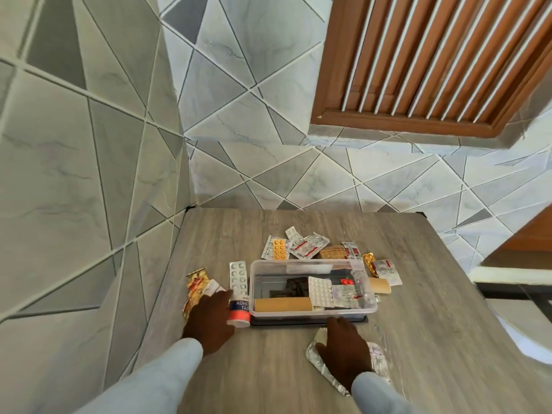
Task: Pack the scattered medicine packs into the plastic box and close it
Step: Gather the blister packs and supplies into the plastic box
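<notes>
Plastic box (312, 311) mid-table (418, 294); medicine packs (301, 246) behind it, adhesive tape (239, 312) at its left.

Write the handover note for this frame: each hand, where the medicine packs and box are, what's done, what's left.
Left hand: resting on the adhesive tape roll, left of the plastic box; grip unclear.
Right hand: flat on a foil pack in front of the box.
Done: the open box holds a white blister strip and a tan roll.
Left: packs behind the box, at its right, gold foil at its left; lid not on.
</notes>
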The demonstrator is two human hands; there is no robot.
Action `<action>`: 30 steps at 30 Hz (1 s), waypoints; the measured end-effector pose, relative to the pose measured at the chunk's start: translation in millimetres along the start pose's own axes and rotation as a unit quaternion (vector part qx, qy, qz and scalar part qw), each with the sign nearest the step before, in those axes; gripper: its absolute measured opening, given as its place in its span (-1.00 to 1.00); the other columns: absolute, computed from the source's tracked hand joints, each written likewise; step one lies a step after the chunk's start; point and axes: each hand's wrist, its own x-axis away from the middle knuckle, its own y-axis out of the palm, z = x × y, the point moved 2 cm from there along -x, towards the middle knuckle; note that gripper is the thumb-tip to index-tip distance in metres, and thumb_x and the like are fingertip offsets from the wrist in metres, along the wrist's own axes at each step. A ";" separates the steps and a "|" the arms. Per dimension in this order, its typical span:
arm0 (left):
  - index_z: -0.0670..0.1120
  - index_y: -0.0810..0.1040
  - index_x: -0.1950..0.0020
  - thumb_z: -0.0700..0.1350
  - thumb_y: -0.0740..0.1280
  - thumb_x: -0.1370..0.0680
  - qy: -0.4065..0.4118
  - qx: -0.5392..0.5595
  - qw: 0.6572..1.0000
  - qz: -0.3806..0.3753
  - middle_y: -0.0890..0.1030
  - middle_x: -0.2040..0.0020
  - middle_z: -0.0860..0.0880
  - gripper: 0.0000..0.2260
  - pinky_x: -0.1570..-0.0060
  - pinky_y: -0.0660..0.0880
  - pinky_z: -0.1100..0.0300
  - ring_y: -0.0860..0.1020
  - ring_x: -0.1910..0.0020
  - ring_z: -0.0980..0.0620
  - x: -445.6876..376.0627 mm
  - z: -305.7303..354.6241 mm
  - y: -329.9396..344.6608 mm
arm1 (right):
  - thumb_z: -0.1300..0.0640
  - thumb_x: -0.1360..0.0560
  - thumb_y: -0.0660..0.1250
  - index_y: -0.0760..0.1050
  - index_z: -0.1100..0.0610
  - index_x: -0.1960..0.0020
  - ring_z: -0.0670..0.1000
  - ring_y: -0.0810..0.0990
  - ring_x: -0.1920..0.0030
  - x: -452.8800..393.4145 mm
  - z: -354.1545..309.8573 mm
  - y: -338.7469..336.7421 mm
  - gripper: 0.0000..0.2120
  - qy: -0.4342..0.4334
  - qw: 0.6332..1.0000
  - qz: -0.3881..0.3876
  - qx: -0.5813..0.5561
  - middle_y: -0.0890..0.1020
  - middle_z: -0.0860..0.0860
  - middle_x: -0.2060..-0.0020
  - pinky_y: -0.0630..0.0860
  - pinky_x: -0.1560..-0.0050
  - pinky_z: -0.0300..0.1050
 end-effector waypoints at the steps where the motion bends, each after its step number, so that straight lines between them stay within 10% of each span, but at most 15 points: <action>1: 0.09 0.25 -0.45 0.08 0.38 -0.43 0.009 -0.016 1.000 -0.006 0.41 -0.42 0.01 -0.38 -0.39 0.34 -0.01 0.37 -0.39 -0.07 -1.5 1.1 3.8 | -0.08 -0.47 0.31 0.33 0.05 -0.31 0.08 0.39 -0.33 0.1 1.8 0.5 -0.54 0.011 1.000 -0.004 0.007 0.44 0.04 -0.30 0.43 -0.25 -0.04; 17: 0.02 0.35 -0.31 0.17 0.48 -0.30 0.038 0.005 0.999 0.018 0.47 -0.25 -0.01 -0.34 -0.17 0.46 0.06 0.47 -0.20 -0.04 -16.5 -11.4 -25.0 | -0.21 -0.40 0.29 0.43 -0.01 -0.12 0.00 0.55 -0.06 9.5 -9.4 -30.5 -0.61 0.009 0.996 0.086 -0.028 0.57 -0.06 -0.05 0.44 0.04 -0.14; 24: 0.02 0.38 -0.27 0.04 0.52 -0.30 0.065 0.112 0.988 0.089 0.51 -0.21 -0.01 -0.40 -0.14 0.45 0.09 0.48 -0.15 -0.01 -26.9 21.5 -59.3 | -0.18 -0.36 0.43 0.50 0.09 -0.13 0.00 0.61 0.11 -26.1 -29.7 -73.6 -0.53 0.082 0.953 0.111 -0.271 0.62 -0.03 0.17 0.55 0.00 -0.07; 30: 0.06 0.31 -0.36 0.12 0.44 -0.34 0.149 -0.027 0.988 0.033 0.45 -0.28 0.04 -0.36 -0.26 0.35 0.00 0.41 -0.24 -0.02 -54.7 98.1 -42.8 | -0.16 -0.38 0.44 0.55 0.16 -0.10 0.02 0.58 0.06 -80.8 -50.0 -75.5 -0.54 0.053 0.949 0.069 -0.303 0.66 0.06 0.04 0.41 0.05 -0.19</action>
